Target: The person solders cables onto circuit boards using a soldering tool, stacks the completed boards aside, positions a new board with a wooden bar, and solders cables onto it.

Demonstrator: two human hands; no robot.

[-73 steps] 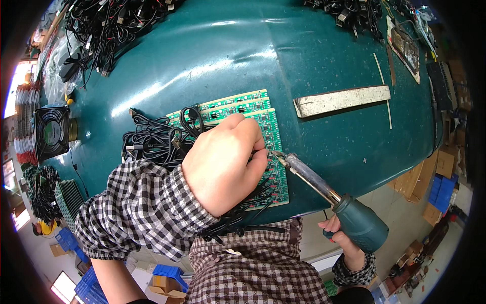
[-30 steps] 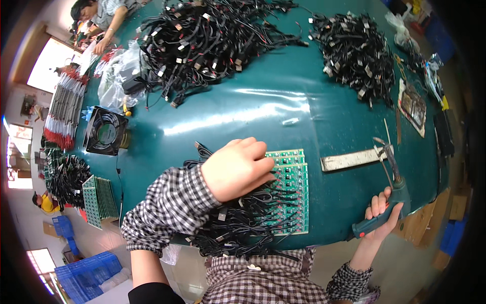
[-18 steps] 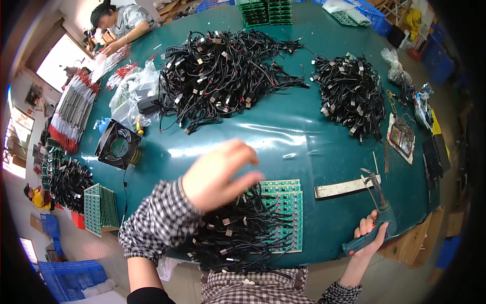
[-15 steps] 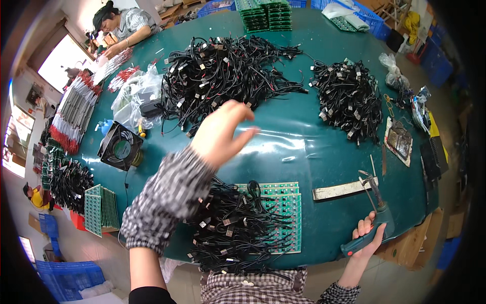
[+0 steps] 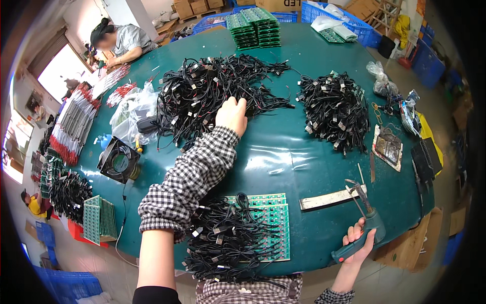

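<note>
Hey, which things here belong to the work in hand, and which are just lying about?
Likely in the work:
- soldering iron, in the right hand
- large cable pile, at the left hand
- green circuit boards

Probably lying about:
- clear plastic bag, left of the pile
- knotted plastic bag, far right

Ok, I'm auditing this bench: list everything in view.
cable piles: two, black, far middle and right
circuit boards: many, green, near edge, far edge, left
cables: many, black, on near boards
soldering tool: one, green, right
bar: one, white, right
fan: one, black, left
plastic bags: several, clear, both sides
wires: many, white and red, left
crates: several, blue, background
cartons: several, brown, background
table: one, green, centre
people: at least two, grey, yellow tops, left
left hand: one, bare, fingers at larger pile
right hand: one, bare, fingers round soldering tool
</note>
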